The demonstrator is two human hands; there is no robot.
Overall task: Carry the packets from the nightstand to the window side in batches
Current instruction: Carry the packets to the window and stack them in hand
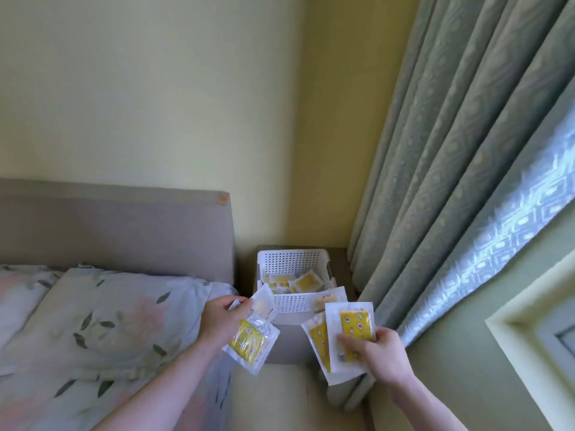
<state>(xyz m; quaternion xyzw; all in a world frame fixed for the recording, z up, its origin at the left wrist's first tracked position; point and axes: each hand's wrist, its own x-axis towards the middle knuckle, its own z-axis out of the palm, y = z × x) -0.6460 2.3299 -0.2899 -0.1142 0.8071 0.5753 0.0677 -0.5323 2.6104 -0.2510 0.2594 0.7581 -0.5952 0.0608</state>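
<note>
Two bare forearms, no sleeves, left grip (222, 318) and right grip (381, 353) without rings or gloves

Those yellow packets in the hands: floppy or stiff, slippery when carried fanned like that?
Probably thin and light: the right hand holds several yellow packets fanned at once. Likely semi-flexible; the left hand's packet hangs from one edge without drooping. Glossy film looks slippery, so a loose fan might slide.

yellow packets (356, 325), white basket (291, 303), floral bedding (93, 321).

basket (292, 301) on nightstand (287, 343), between bed (93, 321), curtain (451, 181)
</note>
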